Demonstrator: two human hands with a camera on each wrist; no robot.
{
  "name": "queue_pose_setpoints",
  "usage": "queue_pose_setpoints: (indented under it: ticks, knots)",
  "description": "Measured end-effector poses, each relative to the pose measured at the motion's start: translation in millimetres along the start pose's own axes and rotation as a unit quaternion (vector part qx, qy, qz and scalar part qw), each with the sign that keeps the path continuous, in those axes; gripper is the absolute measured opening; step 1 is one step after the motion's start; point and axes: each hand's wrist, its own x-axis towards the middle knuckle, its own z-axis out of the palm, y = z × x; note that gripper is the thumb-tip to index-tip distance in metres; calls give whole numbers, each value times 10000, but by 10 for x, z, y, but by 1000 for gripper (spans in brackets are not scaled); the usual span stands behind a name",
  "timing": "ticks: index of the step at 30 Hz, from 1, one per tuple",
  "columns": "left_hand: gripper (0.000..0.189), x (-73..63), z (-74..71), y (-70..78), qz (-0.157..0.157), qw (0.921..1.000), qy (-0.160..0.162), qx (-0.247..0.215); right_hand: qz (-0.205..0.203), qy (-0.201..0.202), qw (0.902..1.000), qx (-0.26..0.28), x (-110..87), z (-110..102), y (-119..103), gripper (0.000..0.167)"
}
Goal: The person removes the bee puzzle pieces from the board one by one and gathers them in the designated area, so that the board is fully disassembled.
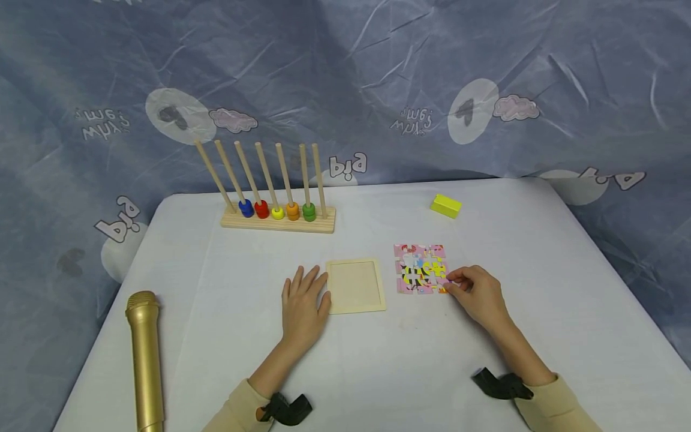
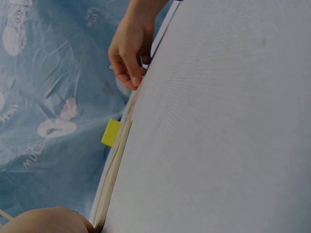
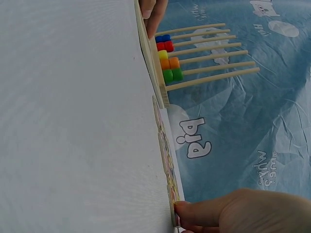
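Note:
A square jigsaw puzzle (image 1: 421,269), pink with yellow and black pictures, lies on the white table with its pieces fitted together. At its lower right corner my right hand (image 1: 479,298) pinches a puzzle piece (image 1: 444,288) between thumb and fingers; the fingertips hide part of it. The right wrist view shows that thumb (image 3: 197,212) at the puzzle's edge. To the left of the puzzle lies a shallow wooden frame (image 1: 355,286) with a bare base. My left hand (image 1: 305,307) rests flat with fingers spread, touching the frame's left edge.
A wooden peg stand (image 1: 278,223) with coloured beads on several of its upright rods stands at the back left. A yellow block (image 1: 445,206) lies at the back right. Along the left side lies a gold microphone (image 1: 146,360). Patterned cloth (image 1: 345,90) hangs behind the table.

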Motion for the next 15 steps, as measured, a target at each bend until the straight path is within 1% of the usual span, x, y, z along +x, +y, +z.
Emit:
queue_pose_setpoints:
  ticks: [5,10,15]
  knots:
    - [36,1,-3,11,3,10000,10,-47,96,-90,9999,-27,-4,-17,-18,10]
    - [38,5,-3,21,-113,9997,-111,-159,222,-201,9995,-79,-4,-27,-26,10]
    - [38,5,2,18,-140,9997,-147,-133,235,-240,9994,-78,0,-29,-22,10]
